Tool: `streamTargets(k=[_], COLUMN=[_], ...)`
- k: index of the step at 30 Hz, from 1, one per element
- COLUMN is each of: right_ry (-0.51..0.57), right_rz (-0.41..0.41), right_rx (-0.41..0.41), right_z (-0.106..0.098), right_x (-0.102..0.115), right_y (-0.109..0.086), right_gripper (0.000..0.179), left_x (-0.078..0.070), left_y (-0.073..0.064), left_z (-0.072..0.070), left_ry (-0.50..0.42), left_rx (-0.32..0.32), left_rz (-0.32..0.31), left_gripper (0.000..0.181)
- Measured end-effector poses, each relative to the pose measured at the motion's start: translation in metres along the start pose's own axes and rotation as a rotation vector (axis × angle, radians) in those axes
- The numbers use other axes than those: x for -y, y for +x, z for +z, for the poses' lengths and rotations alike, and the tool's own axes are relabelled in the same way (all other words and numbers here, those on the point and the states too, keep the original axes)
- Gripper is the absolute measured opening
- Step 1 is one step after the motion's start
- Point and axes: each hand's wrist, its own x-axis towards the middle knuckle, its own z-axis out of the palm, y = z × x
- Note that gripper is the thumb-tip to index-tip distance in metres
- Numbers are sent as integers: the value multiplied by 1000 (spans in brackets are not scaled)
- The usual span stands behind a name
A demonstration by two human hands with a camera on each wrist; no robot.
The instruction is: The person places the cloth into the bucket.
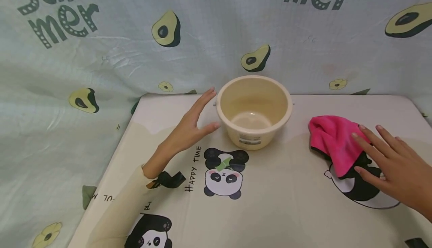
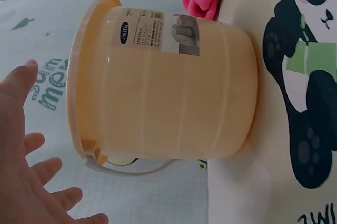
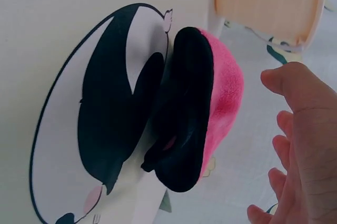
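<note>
A cream plastic bucket (image 1: 233,133) with a paper label stands upright towards the back of the table. My left hand (image 1: 189,130) is at the bucket's left side, fingers and thumb spread. In the left wrist view a gap shows between this hand and the bucket wall (image 2: 168,97). To the right lies a crumpled pink cloth (image 1: 334,139) with black edging and a black underside, partly raised. My right hand (image 1: 395,165) hovers beside it with spread fingers. The right wrist view shows those fingers apart from the pink cloth (image 3: 226,92).
A white table cover (image 1: 283,195) with panda prints lies under everything. Behind and at the left hangs a pale curtain (image 1: 209,23) printed with avocados. The bucket's thin handle (image 2: 137,171) hangs at its far side. Black straps show near the left wrist and lower right corner.
</note>
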Motion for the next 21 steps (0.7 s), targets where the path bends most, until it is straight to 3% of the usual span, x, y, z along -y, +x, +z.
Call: streamTargets(k=[14,17,21], right_ry=[55,76,105], right_rz=[-82,-104,-94], right_rx=[-64,-39,20], right_z=[-2,-2,-2], right_x=[0,-5,-9], right_y=[8,13,21], right_gripper=[88,87,101], left_x=[0,4,8], left_y=[27,33,39], left_z=[7,7,7], left_ry=[-42,-63,-114], left_rx=[27,30,51], left_rz=[-2,14,10], left_gripper=[81,79,79])
